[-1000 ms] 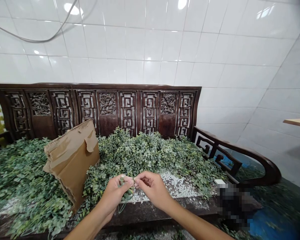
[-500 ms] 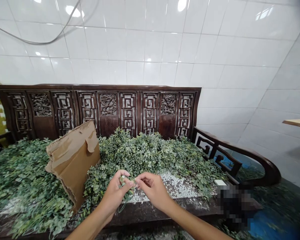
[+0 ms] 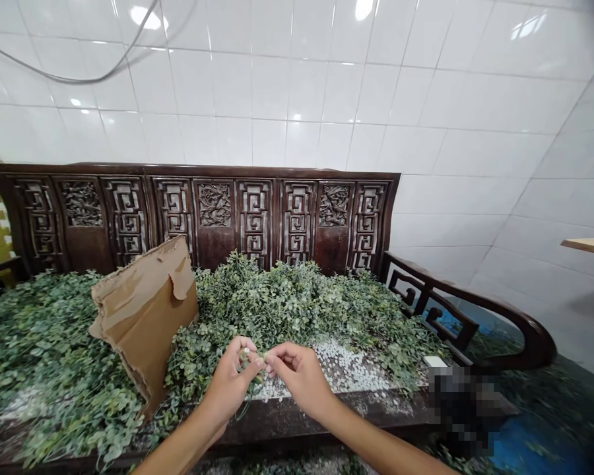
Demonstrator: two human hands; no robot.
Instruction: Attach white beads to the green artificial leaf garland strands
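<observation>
Barely shifted, left hand [image 3: 230, 376] and right hand [image 3: 301, 377] pinch a slender green sprig [image 3: 262, 355] near grainy white pellets [image 3: 354, 371].

- A small green plastic-looking sprig [image 3: 244, 360], held up at the lower centre of the frame, much of it hidden behind fingers.
- Its thin green stem [image 3: 251, 394] hangs below, curving down and towards the frame's left.
- A tiny whitish piece [image 3: 247, 351] shows at the sprig's upper left; whether it is attached cannot be told.
</observation>
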